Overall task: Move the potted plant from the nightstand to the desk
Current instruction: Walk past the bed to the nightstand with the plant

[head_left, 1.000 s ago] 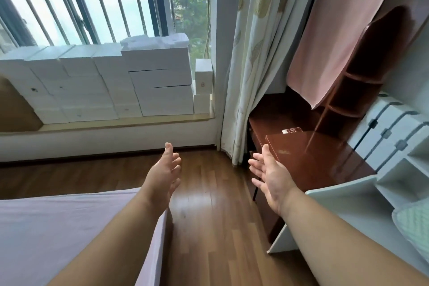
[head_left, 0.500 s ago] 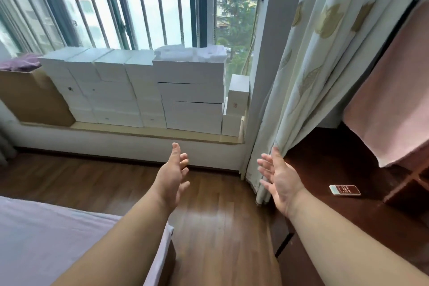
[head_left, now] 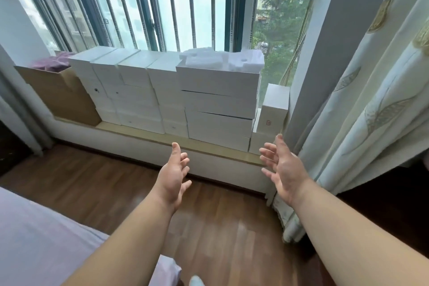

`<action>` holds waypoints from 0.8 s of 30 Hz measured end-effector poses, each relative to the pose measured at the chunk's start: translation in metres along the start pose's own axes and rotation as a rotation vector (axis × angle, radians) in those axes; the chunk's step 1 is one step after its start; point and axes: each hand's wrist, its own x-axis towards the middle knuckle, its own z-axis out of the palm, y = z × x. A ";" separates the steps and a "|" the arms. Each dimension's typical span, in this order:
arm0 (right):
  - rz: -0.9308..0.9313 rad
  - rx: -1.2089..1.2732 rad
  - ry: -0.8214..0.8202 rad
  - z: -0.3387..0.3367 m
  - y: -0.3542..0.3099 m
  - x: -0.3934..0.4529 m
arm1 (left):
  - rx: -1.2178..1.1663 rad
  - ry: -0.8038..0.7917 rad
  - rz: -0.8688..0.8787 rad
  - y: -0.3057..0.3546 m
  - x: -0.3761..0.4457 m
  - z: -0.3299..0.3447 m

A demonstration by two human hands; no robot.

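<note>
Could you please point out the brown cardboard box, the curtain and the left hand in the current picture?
brown cardboard box (head_left: 60, 96), head view, its front face.
curtain (head_left: 371, 90), head view, its middle folds.
left hand (head_left: 173, 180), head view, its back.

Both bare hands, left hand (head_left: 173, 177) and right hand (head_left: 284, 169), hung empty with fingers spread, palms facing, above the brown wooden floor (head_left: 220, 227), before stacked white cardboard boxes (head_left: 216, 97) on the windowsill.

The one camera sits on the person's head, looking forward and down at the window sill (head_left: 209, 146) at 12 o'clock, floor (head_left: 220, 227) close below.
</note>
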 end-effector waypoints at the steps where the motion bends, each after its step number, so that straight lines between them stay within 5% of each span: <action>1: 0.008 -0.001 0.009 0.007 -0.002 0.018 | 0.009 -0.003 -0.001 0.004 0.018 0.001; 16: -0.024 -0.027 0.037 0.140 -0.061 0.217 | 0.132 0.023 0.112 0.137 0.241 -0.017; 24: 0.011 -0.039 -0.158 0.248 -0.063 0.303 | 0.108 0.206 0.101 0.166 0.296 -0.087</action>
